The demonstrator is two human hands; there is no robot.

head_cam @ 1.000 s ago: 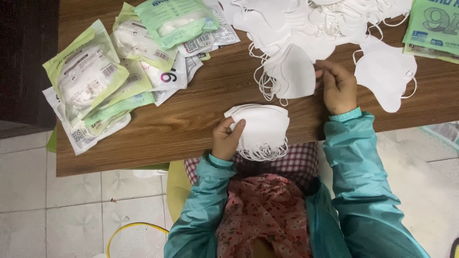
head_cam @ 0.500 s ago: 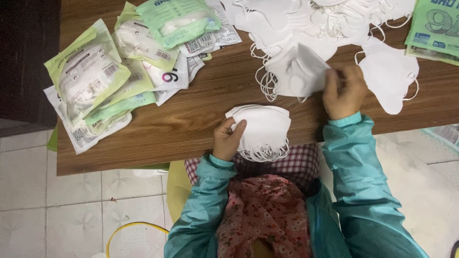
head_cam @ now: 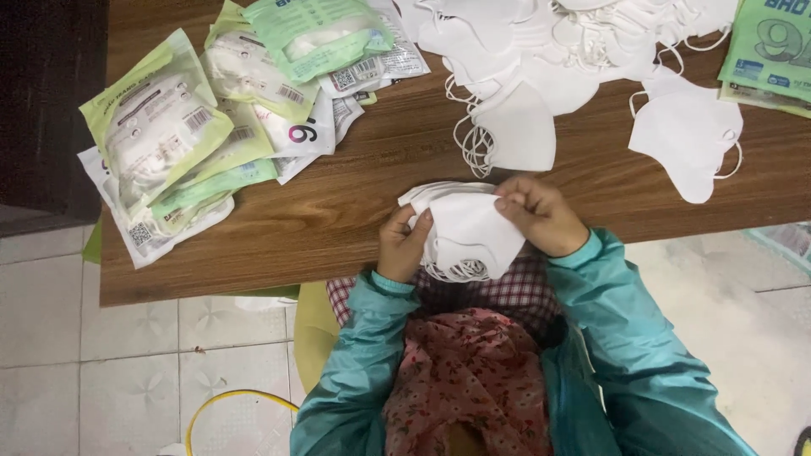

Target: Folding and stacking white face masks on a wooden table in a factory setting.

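Stack of folded white face masks (head_cam: 463, 226) sits at the near edge of the wooden table (head_cam: 338, 211), right in front of the person, ear loops hanging off its lower side. Left hand (head_cam: 404, 245) grips the stack's left end, fingers curled over the top, thumb underneath. Right hand (head_cam: 541, 215) pinches the top mask at the stack's right edge, fingertips (head_cam: 507, 201) pressed on the white fabric. Both hands closed on the same stack, both in teal sleeves (head_cam: 625, 338).

Just beyond the stack, a single folded mask (head_cam: 519, 127) lies flat with its elastic loops (head_cam: 473, 143) bunched to its left. Behind that, a big loose heap of white masks (head_cam: 583, 38) spreads along the far edge, loops tangled. One more loose mask (head_cam: 688, 135) lies apart to the right, near the right hand but not touching.

Left part of the table: overlapping pile of sealed green-and-clear mask packets (head_cam: 194, 135), well apart from the hands; one packet overhangs the table's near-left edge. Far right corner: green printed packets (head_cam: 769, 46), cut off by the frame.

Below the table: tiled floor (head_cam: 127, 355), a yellow hoop-like rim (head_cam: 228, 405) partly visible, floral cloth (head_cam: 473, 380) on the person's lap.
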